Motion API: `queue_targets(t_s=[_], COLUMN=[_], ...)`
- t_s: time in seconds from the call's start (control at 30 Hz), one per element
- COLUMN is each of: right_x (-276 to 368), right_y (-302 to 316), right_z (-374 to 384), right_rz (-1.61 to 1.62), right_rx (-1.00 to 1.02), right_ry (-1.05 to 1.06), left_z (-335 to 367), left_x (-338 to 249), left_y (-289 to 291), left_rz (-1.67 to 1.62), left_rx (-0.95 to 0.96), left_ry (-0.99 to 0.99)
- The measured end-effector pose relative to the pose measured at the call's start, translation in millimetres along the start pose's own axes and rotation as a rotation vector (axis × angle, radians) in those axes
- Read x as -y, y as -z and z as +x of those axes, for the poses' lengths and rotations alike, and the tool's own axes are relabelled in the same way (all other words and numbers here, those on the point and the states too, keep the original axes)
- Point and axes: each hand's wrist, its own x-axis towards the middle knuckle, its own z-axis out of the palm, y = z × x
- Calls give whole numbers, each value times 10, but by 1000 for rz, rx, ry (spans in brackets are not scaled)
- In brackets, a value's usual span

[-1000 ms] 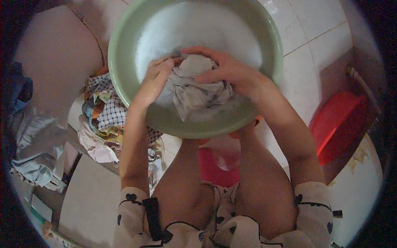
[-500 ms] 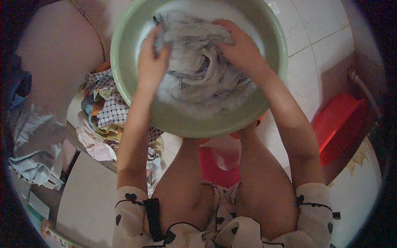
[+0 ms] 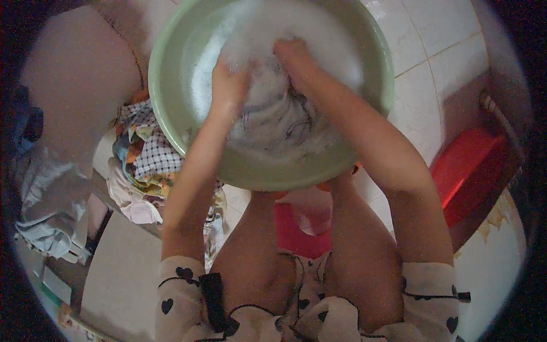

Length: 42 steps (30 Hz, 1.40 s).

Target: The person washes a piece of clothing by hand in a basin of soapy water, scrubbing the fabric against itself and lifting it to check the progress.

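A pale grey wet garment [image 3: 273,117] with dark trim lies bunched in a large light green basin [image 3: 273,181], amid white suds [image 3: 256,28]. My left hand [image 3: 231,82] grips the cloth on its left side, its fingertips lost in foam. Opposite it, my right hand [image 3: 296,64] is closed on the same garment near the basin's far half, fingers curled inward and partly hidden by suds. Motion smears both hands somewhat.
To the left of the basin lies a heap of mixed laundry [image 3: 154,151], checked, patterned and pale. More light cloth [image 3: 51,205] sits at the far left. A red basin [image 3: 467,171] leans at the right on white floor tiles [image 3: 421,97]. Something pink [image 3: 302,233] is between my legs.
Both hands have drawn closer together in the basin, the left moving right and the right moving left. The garment has bunched up, and foam now covers its far part.
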Motion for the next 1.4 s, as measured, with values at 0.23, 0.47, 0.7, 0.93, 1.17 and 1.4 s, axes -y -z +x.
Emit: queue_targets(t_s=[0.23,0.47,0.7,0.93,1.17,1.4], right_x=[449,822,884,815,409,443], right_y=[-55,197,754,688,555,671], right_z=[-447,-543,-677,-939,-1292,-1010], right_rz=[493,729,830,548,-225,-330], right_rx=[139,-10,247,219,-24,-64], right_ry=[157,-572,-94,-78,25,159], left_z=[-465,43,-121,-308,-566,-550], left_x=[-107,111,-87,-42,-253,-355], left_y=[81,243,450,431,743,968], left_rz=[499,491,578,727,-1135,-978], left_rx=[9,-157,-171,227,-70,-94], left_ry=[-689,-600,-618,-590,260,59])
